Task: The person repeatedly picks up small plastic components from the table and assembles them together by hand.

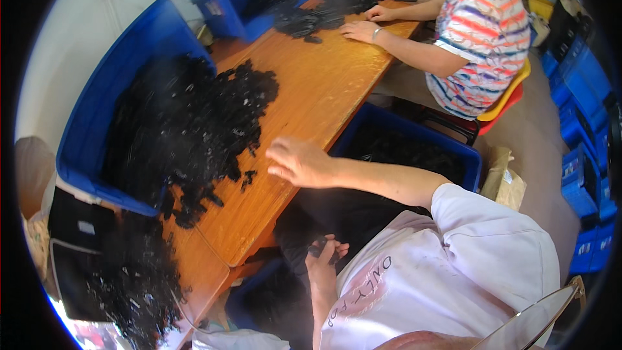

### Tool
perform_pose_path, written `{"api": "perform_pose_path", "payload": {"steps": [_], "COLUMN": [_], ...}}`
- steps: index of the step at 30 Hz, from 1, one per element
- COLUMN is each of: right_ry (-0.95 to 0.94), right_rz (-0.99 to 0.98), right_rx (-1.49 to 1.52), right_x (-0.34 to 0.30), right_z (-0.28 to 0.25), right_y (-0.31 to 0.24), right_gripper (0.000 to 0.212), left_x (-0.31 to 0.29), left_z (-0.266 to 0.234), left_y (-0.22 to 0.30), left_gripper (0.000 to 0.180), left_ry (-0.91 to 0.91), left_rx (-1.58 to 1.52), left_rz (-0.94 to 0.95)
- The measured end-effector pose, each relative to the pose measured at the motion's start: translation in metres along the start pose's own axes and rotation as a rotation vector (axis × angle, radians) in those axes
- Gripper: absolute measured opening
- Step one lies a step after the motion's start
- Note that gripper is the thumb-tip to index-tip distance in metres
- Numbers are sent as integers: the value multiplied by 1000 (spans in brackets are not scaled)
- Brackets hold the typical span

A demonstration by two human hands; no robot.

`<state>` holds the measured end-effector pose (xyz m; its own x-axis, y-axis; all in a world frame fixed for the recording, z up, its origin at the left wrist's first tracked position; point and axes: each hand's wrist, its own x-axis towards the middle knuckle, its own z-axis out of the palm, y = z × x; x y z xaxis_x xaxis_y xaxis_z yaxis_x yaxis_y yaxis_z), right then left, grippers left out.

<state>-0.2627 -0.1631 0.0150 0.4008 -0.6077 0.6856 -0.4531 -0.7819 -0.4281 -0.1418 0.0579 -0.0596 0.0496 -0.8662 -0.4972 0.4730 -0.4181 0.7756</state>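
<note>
Head view: we seem to be midway through handling loose pieces, our left hand [322, 266] curling its fingers around a small black part [334, 256] above our lap. Our right hand [301, 163] is hovering over the edge of the worktop [317, 91], near the heap of black parts [194, 113]. The next move is probably calling for a light pinch. Blur is hiding whether the right fingers are gripping anything; the left fingers are covering much of the part, and shadow is obscuring what is filling the blue bin [476, 168].
</note>
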Motion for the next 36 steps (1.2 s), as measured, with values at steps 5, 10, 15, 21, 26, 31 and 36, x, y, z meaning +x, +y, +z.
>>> {"api": "perform_pose_path", "payload": {"steps": [5, 10, 15, 21, 26, 31, 36], "right_ry": [-296, -12, 253, -46, -93, -122, -168], "right_rz": [65, 113, 176, 153, 11, -11, -58], "right_rx": [-150, -70, -175, -259, -163, -199, -138], "right_x": [19, 20, 18, 14, 19, 21, 19], "right_z": [24, 39, 50, 39, 44, 43, 35], "right_y": [43, 45, 65, 51, 40, 40, 45], "right_gripper": [25, 13, 9, 6, 9, 14, 16], "left_x": [15, 0, -9, 60, 111, 111, 84], "left_z": [4, 4, 6, -70, -161, -159, -127], "left_y": [0, 14, 77, 205, 251, 246, 221], "left_gripper": [28, 19, 20, 14, 31, 34, 27], "left_ry": [-73, -53, 229, 973, 1318, 1056, 1082], "left_rx": [4, 117, 366, 804, 1174, 1193, 1421], "left_rz": [-58, 46, 531, 1194, 1022, 591, 506]}}
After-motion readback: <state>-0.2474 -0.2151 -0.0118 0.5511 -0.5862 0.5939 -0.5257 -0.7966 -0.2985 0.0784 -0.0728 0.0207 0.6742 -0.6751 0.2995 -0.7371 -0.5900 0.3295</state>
